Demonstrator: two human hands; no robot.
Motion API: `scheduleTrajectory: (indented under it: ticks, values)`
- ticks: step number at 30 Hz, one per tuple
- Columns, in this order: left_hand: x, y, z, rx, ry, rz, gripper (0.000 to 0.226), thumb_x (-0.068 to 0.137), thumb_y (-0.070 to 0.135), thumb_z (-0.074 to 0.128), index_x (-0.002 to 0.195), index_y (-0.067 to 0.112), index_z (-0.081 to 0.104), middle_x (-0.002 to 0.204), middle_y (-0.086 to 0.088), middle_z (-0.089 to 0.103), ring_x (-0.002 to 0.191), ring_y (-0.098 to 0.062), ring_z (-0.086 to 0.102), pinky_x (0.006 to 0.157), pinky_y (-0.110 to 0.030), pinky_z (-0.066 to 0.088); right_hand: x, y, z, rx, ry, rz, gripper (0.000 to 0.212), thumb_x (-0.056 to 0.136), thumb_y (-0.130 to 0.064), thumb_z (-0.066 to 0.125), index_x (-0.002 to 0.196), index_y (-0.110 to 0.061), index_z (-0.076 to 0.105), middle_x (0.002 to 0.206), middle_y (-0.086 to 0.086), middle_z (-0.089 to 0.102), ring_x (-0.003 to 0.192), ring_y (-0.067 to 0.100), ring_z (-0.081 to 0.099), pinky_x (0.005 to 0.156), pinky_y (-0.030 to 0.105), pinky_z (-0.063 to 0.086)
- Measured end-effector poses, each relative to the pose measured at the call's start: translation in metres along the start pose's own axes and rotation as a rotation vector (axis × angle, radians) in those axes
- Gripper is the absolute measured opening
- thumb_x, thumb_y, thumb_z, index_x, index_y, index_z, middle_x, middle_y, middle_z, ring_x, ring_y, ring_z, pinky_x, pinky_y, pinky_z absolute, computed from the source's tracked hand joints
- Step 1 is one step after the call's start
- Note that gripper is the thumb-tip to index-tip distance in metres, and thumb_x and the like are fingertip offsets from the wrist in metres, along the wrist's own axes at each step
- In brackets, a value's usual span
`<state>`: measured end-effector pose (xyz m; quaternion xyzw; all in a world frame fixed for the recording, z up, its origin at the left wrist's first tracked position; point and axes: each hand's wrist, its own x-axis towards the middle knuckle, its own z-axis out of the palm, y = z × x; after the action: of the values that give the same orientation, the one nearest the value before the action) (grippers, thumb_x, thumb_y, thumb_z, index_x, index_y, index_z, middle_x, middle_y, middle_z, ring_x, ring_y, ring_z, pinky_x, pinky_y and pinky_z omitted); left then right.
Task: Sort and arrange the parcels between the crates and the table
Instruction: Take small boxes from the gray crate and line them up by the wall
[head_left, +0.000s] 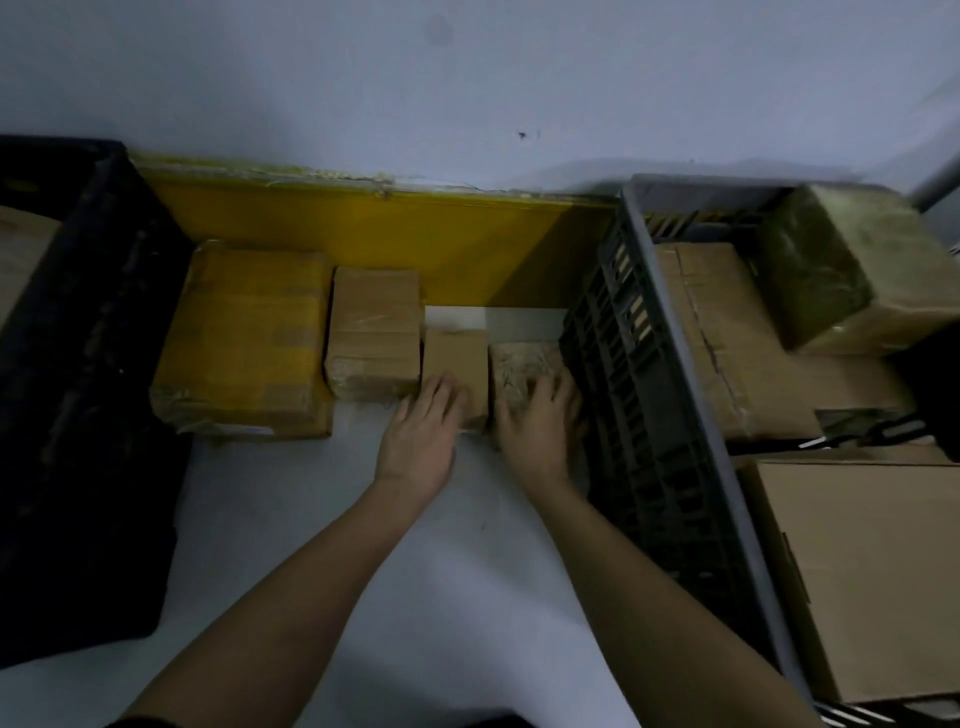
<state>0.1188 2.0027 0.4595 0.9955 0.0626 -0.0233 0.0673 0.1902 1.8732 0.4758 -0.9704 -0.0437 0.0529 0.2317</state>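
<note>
Your left hand (423, 423) lies fingers straight on the near end of a small plain brown parcel (457, 364); your right hand (540, 421) rests just beside it, fingers spread loosely over a small tape-wrapped parcel (522, 366) that sits against the wall of the grey crate (670, 332); neither hand pinches anything; both small parcels stand side by side on the white worktop (441, 545), ending a row that starts at your left with a large yellow-taped parcel (244, 338) and a medium brown parcel (374, 332) touching it; the black crate (88, 364) stands at the far left; inside the grey crate lie several cardboard parcels, a greenish wrapped one (831, 265) tilted on top, a large plain box (872, 571) nearest you.
</note>
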Motion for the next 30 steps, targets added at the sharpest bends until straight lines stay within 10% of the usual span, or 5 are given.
scheduleTrajectory:
  ticks: [7, 12, 20, 30]
  values:
    - [-0.007, 0.02, 0.004, -0.076, 0.037, 0.009, 0.076, 0.073, 0.006, 0.075, 0.143, 0.005, 0.046, 0.147, -0.013, 0.045, 0.141, -0.03, 0.035, 0.12, -0.035, 0.018, -0.048, 0.035, 0.013, -0.12, 0.185, -0.265, 0.037, 0.077, -0.006, 0.071, 0.114, -0.007, 0.066, 0.123, 0.013, 0.061, 0.116, 0.032, 0.059, 0.101, 0.053, 0.047]
    - [-0.01, 0.016, 0.015, -0.14, 0.077, 0.038, 0.088, 0.062, -0.001, 0.078, 0.144, 0.002, 0.046, 0.141, -0.014, 0.053, 0.134, -0.034, 0.047, 0.114, -0.04, 0.032, -0.051, 0.038, 0.033, -0.143, 0.034, -0.272, 0.073, 0.077, -0.006, 0.073, 0.145, -0.004, 0.047, 0.153, 0.017, 0.042, 0.142, 0.033, 0.041, 0.111, 0.052, 0.04]
    - [0.021, 0.01, 0.018, -0.19, 0.099, 0.046, 0.086, 0.075, -0.003, 0.069, 0.152, 0.003, 0.03, 0.158, -0.014, 0.032, 0.147, -0.033, 0.026, 0.12, -0.04, 0.018, -0.003, 0.015, 0.03, -0.032, -0.075, -0.243, 0.074, 0.092, -0.003, 0.053, 0.157, -0.009, 0.017, 0.166, 0.009, 0.009, 0.154, 0.027, 0.005, 0.125, 0.044, 0.009]
    - [0.052, 0.002, 0.009, -0.089, 0.054, 0.04, 0.093, 0.075, 0.011, 0.072, 0.153, 0.001, 0.024, 0.158, -0.016, 0.03, 0.148, -0.038, 0.02, 0.123, -0.045, 0.015, 0.051, 0.013, 0.018, -0.072, -0.22, -0.268, 0.081, 0.089, -0.003, 0.055, 0.159, -0.015, 0.014, 0.168, 0.004, 0.001, 0.154, 0.02, -0.003, 0.125, 0.039, 0.008]
